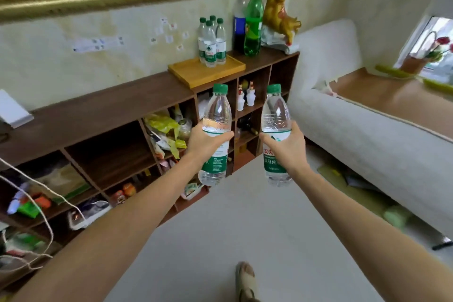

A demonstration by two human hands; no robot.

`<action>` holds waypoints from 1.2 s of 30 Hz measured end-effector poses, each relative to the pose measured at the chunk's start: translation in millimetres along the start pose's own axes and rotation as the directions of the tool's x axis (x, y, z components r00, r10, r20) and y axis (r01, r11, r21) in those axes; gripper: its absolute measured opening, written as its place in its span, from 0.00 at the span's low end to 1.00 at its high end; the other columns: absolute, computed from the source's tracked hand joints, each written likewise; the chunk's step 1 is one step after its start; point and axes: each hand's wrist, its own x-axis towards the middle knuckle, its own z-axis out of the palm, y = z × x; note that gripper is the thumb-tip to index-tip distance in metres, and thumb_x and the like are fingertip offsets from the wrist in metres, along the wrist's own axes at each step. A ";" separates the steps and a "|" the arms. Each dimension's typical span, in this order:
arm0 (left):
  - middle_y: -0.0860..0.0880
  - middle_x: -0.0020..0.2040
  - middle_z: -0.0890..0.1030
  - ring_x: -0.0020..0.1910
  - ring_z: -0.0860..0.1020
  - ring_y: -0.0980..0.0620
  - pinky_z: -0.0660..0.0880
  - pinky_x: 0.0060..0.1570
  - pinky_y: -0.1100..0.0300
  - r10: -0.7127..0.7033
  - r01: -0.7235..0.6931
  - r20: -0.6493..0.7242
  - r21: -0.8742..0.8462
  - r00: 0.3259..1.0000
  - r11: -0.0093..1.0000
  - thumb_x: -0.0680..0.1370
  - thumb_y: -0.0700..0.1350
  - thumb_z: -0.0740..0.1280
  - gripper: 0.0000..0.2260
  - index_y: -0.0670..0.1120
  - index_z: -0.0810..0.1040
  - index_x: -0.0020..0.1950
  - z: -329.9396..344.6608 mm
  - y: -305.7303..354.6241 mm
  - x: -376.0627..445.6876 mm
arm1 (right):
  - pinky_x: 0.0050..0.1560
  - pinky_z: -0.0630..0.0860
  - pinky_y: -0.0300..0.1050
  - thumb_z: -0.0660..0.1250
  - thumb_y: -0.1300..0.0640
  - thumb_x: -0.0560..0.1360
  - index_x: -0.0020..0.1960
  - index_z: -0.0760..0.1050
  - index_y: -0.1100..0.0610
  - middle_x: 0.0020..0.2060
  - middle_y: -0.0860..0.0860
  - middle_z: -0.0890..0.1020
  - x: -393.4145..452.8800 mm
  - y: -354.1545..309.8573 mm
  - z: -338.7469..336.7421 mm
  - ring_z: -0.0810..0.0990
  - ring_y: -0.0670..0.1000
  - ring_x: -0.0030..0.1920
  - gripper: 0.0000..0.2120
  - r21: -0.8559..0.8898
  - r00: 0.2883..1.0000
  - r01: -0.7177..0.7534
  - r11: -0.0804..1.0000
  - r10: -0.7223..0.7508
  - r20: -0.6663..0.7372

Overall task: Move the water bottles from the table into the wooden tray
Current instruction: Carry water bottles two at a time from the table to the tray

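Brown shelf unit, top surface: wooden tray bearing four upright water bottles; beside it, two large soda bottles, gold figurine.

Two hands are showing, the left hand and the right hand, each gripping one water bottle; that is making two held bottles, one on the left and one on the right; four more green-capped water bottles are standing together in one wooden tray; six small bottles are showing in all; two large soda bottles are standing beside the tray; one golden figurine is sitting behind them; two small white figures are standing in a shelf compartment.
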 end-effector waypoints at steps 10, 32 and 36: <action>0.52 0.41 0.83 0.33 0.81 0.62 0.76 0.33 0.68 -0.008 -0.026 -0.267 -0.122 0.964 0.992 0.70 0.37 0.76 0.13 0.43 0.80 0.52 9.2 26.4 224.9 | 0.57 0.79 0.55 0.78 0.47 0.64 0.56 0.71 0.46 0.49 0.43 0.82 253.3 -11.3 82.9 0.82 0.47 0.50 0.25 0.019 0.976 0.032 0.999 -0.036 0.214; 0.56 0.52 0.78 0.49 0.77 0.58 0.73 0.47 0.59 -0.045 0.008 -0.403 -0.095 0.914 0.995 0.72 0.47 0.75 0.23 0.52 0.68 0.63 -79.7 18.8 595.8 | 0.63 0.74 0.58 0.74 0.49 0.71 0.69 0.63 0.51 0.63 0.51 0.77 589.1 -48.8 366.1 0.77 0.54 0.62 0.32 0.077 0.771 -0.074 0.994 0.008 0.637; 0.53 0.54 0.80 0.55 0.79 0.54 0.76 0.53 0.55 -0.059 0.001 -0.432 -0.134 0.900 0.991 0.72 0.41 0.75 0.22 0.53 0.70 0.60 -92.2 9.2 617.7 | 0.66 0.72 0.61 0.76 0.53 0.70 0.73 0.58 0.54 0.67 0.54 0.72 619.1 -48.7 401.6 0.72 0.56 0.67 0.38 -0.034 0.750 0.073 0.997 -0.032 0.661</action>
